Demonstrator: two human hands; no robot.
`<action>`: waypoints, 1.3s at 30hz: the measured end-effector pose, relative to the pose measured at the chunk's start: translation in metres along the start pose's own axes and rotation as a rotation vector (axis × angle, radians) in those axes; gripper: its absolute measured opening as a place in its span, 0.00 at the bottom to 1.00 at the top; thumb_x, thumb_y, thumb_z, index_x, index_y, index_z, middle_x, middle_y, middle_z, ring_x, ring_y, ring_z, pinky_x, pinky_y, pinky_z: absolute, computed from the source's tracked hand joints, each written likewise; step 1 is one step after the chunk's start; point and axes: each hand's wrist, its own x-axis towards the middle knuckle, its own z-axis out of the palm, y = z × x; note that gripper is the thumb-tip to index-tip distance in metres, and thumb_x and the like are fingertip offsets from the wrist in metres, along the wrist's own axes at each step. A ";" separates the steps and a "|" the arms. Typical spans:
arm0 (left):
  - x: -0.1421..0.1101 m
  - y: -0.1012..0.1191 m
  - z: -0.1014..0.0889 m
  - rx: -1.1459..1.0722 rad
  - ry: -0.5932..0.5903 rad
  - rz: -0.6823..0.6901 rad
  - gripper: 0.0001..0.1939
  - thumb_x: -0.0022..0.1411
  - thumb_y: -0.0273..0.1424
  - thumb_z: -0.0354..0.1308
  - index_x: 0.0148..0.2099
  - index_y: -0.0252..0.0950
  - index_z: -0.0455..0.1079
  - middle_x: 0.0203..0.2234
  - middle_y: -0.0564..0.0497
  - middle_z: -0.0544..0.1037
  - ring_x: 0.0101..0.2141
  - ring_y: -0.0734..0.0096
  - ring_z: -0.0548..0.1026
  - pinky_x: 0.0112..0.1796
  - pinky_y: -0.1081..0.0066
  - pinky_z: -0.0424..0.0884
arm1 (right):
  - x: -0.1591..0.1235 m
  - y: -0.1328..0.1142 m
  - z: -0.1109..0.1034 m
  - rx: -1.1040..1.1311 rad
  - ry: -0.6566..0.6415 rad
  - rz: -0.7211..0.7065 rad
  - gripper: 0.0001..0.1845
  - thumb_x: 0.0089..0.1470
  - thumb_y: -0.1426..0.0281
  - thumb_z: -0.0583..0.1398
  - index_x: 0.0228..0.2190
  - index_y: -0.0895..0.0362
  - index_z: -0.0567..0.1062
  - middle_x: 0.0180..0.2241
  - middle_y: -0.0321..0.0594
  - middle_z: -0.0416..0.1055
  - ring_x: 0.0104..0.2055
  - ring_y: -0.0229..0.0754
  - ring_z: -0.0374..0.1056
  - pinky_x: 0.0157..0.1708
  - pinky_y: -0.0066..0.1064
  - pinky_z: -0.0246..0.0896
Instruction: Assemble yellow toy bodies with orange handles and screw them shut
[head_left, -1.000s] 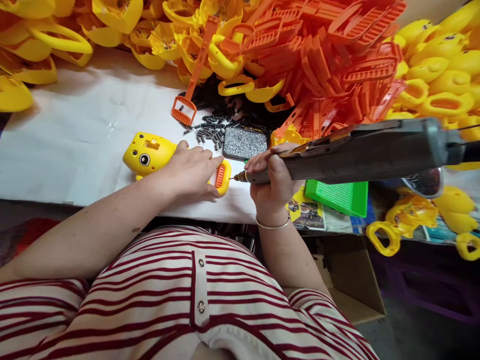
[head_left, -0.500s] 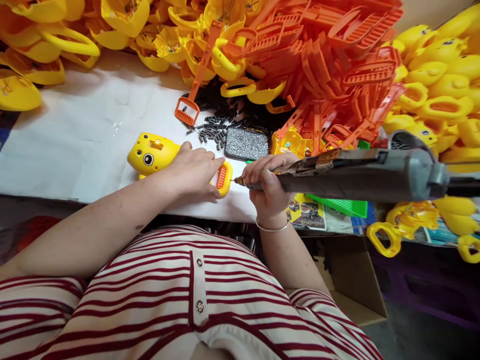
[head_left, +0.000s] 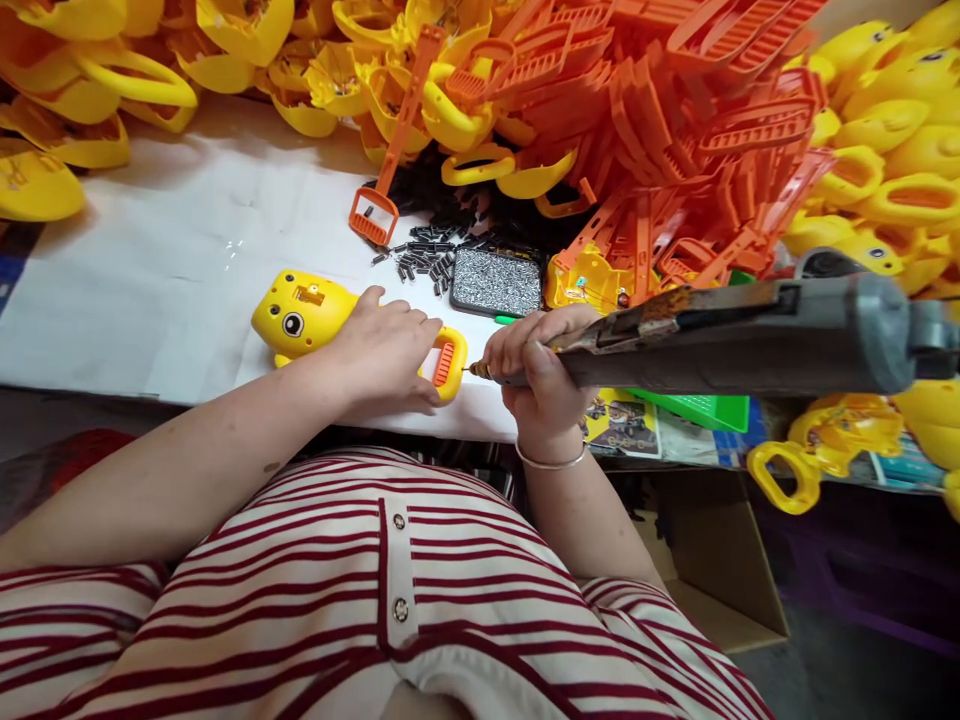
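Observation:
A yellow plastic toy (head_left: 319, 315) with a big printed eye lies on the white table, its loop handle pointing right. My left hand (head_left: 390, 345) is wrapped over its middle and holds it down. Inside the handle loop (head_left: 453, 365) sits a ribbed orange piece. My right hand (head_left: 544, 365) grips a long grey power screwdriver (head_left: 735, 340) near its front end. The thin bit points left and meets the end of the handle; whether it sits on a screw is too small to tell.
Behind my hands lie a pile of small black parts (head_left: 424, 250) and a speckled black-rimmed case (head_left: 495, 282). Orange handled pieces (head_left: 675, 130) are heaped at back right. Yellow shells (head_left: 247, 40) line the back. A green tray (head_left: 701, 410) stands under the screwdriver, a cardboard box (head_left: 720, 560) below.
The view has shifted slightly. Both hands keep their grips, and the screwdriver bit stays at the end of the toy's handle.

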 end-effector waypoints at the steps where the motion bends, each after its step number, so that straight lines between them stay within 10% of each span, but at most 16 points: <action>1: 0.000 0.000 0.001 0.000 0.004 0.000 0.28 0.54 0.52 0.60 0.49 0.37 0.72 0.45 0.42 0.80 0.49 0.49 0.72 0.56 0.49 0.51 | 0.001 -0.002 0.001 -0.005 0.007 0.008 0.12 0.52 0.61 0.66 0.27 0.51 0.68 0.16 0.25 0.59 0.15 0.31 0.56 0.17 0.25 0.57; 10: -0.002 0.000 -0.001 -0.022 -0.026 -0.012 0.34 0.53 0.52 0.61 0.56 0.36 0.69 0.50 0.41 0.78 0.53 0.48 0.70 0.60 0.47 0.47 | 0.037 -0.001 0.022 -0.057 0.221 -0.088 0.13 0.50 0.57 0.64 0.32 0.48 0.67 0.15 0.24 0.56 0.15 0.34 0.57 0.19 0.29 0.61; 29: 0.002 -0.003 -0.005 -0.030 -0.020 0.048 0.29 0.55 0.53 0.58 0.48 0.34 0.72 0.44 0.40 0.80 0.48 0.49 0.73 0.53 0.51 0.55 | 0.042 0.032 0.025 -0.195 0.131 0.087 0.23 0.46 0.47 0.64 0.23 0.52 0.65 0.15 0.24 0.53 0.15 0.29 0.54 0.17 0.26 0.57; 39: -0.005 0.008 0.008 -0.016 0.076 -0.100 0.34 0.60 0.49 0.58 0.62 0.34 0.62 0.53 0.37 0.75 0.53 0.48 0.70 0.53 0.51 0.54 | 0.012 -0.018 0.034 -0.106 0.188 0.014 0.11 0.52 0.56 0.63 0.31 0.46 0.67 0.16 0.25 0.55 0.16 0.36 0.58 0.20 0.31 0.59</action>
